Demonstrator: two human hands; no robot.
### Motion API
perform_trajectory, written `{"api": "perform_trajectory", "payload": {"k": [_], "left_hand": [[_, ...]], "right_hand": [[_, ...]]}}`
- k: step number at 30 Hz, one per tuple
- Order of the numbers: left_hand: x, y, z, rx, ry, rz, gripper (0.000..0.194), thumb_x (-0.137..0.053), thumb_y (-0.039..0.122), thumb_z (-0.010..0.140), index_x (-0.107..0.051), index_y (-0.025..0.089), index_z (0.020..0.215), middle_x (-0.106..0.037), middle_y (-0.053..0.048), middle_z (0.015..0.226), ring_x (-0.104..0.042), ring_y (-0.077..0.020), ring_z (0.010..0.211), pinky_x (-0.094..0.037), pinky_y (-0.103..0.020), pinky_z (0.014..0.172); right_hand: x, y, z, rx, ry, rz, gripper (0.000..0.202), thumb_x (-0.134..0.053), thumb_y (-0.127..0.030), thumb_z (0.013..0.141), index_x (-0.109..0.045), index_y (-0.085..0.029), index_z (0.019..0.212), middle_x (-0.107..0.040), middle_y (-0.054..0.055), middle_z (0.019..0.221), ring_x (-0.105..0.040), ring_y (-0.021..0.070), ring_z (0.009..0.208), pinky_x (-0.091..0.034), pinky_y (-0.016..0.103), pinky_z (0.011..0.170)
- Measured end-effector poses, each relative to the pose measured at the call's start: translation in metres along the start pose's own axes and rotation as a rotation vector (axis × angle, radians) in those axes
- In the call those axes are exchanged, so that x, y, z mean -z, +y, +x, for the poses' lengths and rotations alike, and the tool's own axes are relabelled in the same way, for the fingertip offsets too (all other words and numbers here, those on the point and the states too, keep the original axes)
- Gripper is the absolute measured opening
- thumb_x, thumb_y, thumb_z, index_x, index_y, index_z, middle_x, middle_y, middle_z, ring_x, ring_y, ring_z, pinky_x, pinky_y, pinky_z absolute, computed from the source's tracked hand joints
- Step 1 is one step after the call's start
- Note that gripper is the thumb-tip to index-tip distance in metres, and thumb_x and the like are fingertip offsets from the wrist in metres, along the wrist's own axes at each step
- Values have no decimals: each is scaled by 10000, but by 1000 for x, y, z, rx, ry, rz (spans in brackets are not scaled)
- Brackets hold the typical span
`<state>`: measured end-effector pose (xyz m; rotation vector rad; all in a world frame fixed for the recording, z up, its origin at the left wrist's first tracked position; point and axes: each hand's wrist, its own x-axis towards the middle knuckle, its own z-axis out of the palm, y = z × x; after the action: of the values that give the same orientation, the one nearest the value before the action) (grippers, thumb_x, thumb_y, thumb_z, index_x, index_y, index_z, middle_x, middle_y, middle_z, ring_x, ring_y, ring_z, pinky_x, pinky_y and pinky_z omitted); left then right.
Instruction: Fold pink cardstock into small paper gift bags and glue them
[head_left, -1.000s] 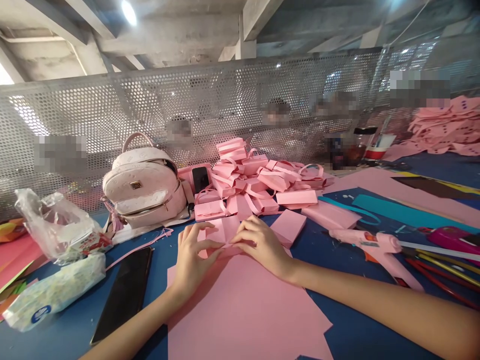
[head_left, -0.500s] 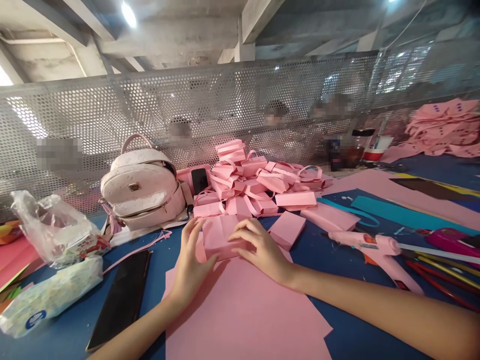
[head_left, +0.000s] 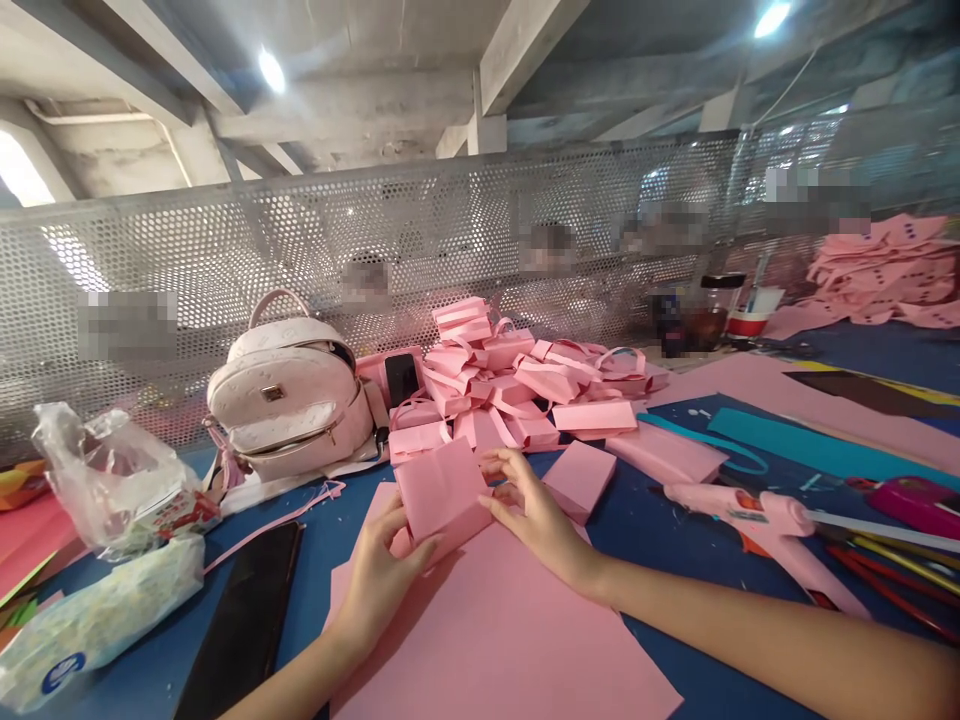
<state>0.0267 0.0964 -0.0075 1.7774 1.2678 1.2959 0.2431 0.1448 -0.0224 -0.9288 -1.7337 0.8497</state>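
Note:
A folded pink paper box (head_left: pixel 444 492) is tilted up between my two hands, over large pink paper sheets (head_left: pixel 502 640). My left hand (head_left: pixel 386 560) grips its lower left corner, thumb along the bottom edge and fingers behind the side. On the opposite side my right hand (head_left: pixel 536 520) has its curled fingers at the right edge; the fingertips are partly hidden behind it. Another pink paper box (head_left: pixel 581 480) lies just right of my right hand. Behind rises a heap of pink paper boxes and strips (head_left: pixel 510 370).
A pink glue gun (head_left: pixel 772 515) lies to the right, near a teal strip (head_left: pixel 810 440) and pencils. To the left are a black phone (head_left: pixel 240 620), a tissue pack (head_left: pixel 105 610), a plastic bag (head_left: pixel 112 470) and a backpack (head_left: pixel 292 400). A perforated metal panel (head_left: pixel 450 220) stands behind.
The pink paper box, lying lower before, is now raised and tilted between my hands. My left hand has closed in on its lower left corner. The camera view has shifted slightly upward.

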Motion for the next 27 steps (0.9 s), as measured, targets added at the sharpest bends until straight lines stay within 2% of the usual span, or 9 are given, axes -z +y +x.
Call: {"api": "perform_trajectory", "payload": {"k": [2, 6, 10, 13, 17, 23, 27], "left_hand": [[0, 2, -2, -16, 36, 29, 144, -668, 286, 838, -784, 216, 885, -718, -70, 1130, -636, -287, 1101, -532, -356, 909], [0, 1, -3, -30, 67, 60, 196, -676, 360, 834, -786, 207, 782, -715, -87, 1034, -653, -291, 1015, -551, -368, 863], [1, 0, -3, -43, 84, 77, 227, -688, 394, 817, -776, 203, 731, -709, -95, 1020, -660, -294, 995, -557, -377, 858], [1, 0, -4, -67, 86, 94, 206, -690, 382, 812, -777, 209, 743, -701, -95, 1059, -650, -296, 1024, -550, -373, 860], [3, 0, -5, -58, 66, 107, 174, -707, 374, 806, -778, 222, 758, -693, -81, 1092, -645, -288, 1033, -542, -363, 862], [4, -5, -8, -77, 54, 143, 168, -669, 365, 862, -770, 231, 870, -676, -70, 1105, -593, -297, 1127, -507, -375, 921], [2, -6, -10, -151, 103, 156, 182, -608, 295, 910, -676, 227, 1064, -652, -67, 1114, -603, -257, 1095, -496, -371, 944]], "right_hand": [[1, -3, -1, -3, -16, -39, 336, -636, -314, 899, -490, -280, 1199, -595, 50, 1159, -628, 196, 1025, -532, 365, 960], [2, -9, -4, 78, -18, -154, 169, -663, -383, 883, -576, -252, 947, -572, 59, 1192, -586, 218, 1120, -503, 342, 1004], [1, -12, -4, 117, -41, -217, 230, -631, -444, 909, -568, -238, 829, -563, 66, 1194, -566, 222, 1161, -486, 361, 1028], [1, -13, -3, 124, -57, -235, 366, -615, -483, 921, -479, -223, 702, -568, 75, 1192, -532, 243, 1214, -454, 394, 1057], [1, -15, -2, 119, -81, -236, 405, -590, -488, 940, -444, -216, 678, -565, 76, 1170, -530, 246, 1193, -439, 401, 1048], [0, -14, -2, 135, -87, -216, 275, -649, -375, 910, -501, -225, 734, -559, 45, 1070, -557, 210, 1067, -461, 338, 981], [-1, -12, -1, 164, -76, -212, 261, -644, -355, 910, -494, -223, 742, -546, 51, 1080, -545, 221, 1093, -454, 338, 984]]}}
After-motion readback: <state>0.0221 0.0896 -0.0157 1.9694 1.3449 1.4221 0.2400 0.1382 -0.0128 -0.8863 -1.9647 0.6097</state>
